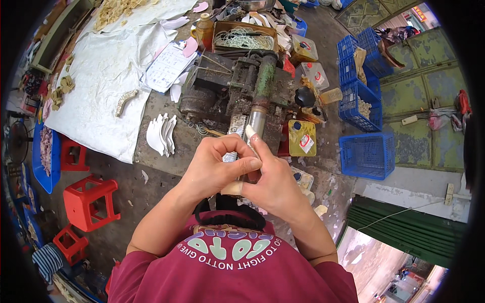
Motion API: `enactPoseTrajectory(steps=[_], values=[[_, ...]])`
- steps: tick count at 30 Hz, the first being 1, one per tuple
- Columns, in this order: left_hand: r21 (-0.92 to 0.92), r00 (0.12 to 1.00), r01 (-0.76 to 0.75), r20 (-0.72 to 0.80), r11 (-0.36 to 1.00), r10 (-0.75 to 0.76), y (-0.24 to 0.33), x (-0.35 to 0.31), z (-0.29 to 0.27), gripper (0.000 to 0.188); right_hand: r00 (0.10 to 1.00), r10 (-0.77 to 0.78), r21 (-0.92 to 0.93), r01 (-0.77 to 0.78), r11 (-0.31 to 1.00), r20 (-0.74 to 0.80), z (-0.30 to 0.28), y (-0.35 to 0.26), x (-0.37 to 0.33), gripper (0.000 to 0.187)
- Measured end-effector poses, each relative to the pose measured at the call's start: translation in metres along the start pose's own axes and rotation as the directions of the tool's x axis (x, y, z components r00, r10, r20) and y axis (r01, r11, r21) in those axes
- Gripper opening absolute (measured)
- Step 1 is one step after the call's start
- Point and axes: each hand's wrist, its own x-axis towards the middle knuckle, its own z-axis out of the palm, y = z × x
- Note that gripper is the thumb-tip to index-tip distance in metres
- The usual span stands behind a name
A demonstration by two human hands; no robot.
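Over the front of a greasy metal machine [209, 93], my two hands meet. My left hand [214, 166] is closed, its thumb and index finger curved into a loop against my right hand; what they grip, if anything, is hidden. My right hand [273, 182] has its thumb and index finger stretched apart, and its other fingers are mostly hidden. Pale covers sit on its index fingertip [250, 132] and thumb [232, 188]. Just beyond, the machine's shiny steel shaft [257, 120] runs into a green cylinder [265, 76]. White curved pieces [161, 134] lie to the left.
A patterned curved piece [125, 103] rests on a white sheet [96, 86], near a written paper [167, 66]. Behind the machine stands a box of pale strings [245, 38]. Yellow containers [302, 138] and blue crates [367, 155] are right; red stools [91, 202] are left.
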Motion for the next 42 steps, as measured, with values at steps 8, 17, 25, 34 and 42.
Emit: enactPoseTrajectory(steps=[8, 17, 25, 34, 42], values=[[-0.26, 0.996, 0.09, -0.001, 0.961, -0.094, -0.002, -0.004, 0.003, 0.011, 0.996, -0.078, -0.093, 0.074, 0.993, -0.031, 0.003, 0.003, 0.0, 0.094], [-0.412, 0.988, 0.155, 0.06, 0.898, -0.144, -0.007, -0.01, -0.005, 0.007, 0.994, -0.047, 0.044, 0.043, 0.998, 0.096, 0.002, -0.001, 0.001, 0.093], [-0.416, 0.991, 0.131, 0.022, 0.9, -0.134, -0.002, -0.014, -0.004, 0.008, 0.996, -0.089, -0.184, 0.085, 0.979, -0.014, 0.01, -0.005, 0.0, 0.098], [-0.469, 0.997, 0.075, 0.018, 0.88, -0.076, -0.008, -0.013, -0.004, 0.011, 0.982, -0.069, 0.115, 0.049, 0.992, 0.174, -0.002, -0.013, 0.0, 0.096], [-0.364, 0.996, 0.016, -0.076, 0.931, -0.046, -0.008, -0.013, 0.002, 0.011, 0.996, -0.049, -0.091, 0.056, 0.994, 0.079, -0.001, -0.016, 0.001, 0.102]])
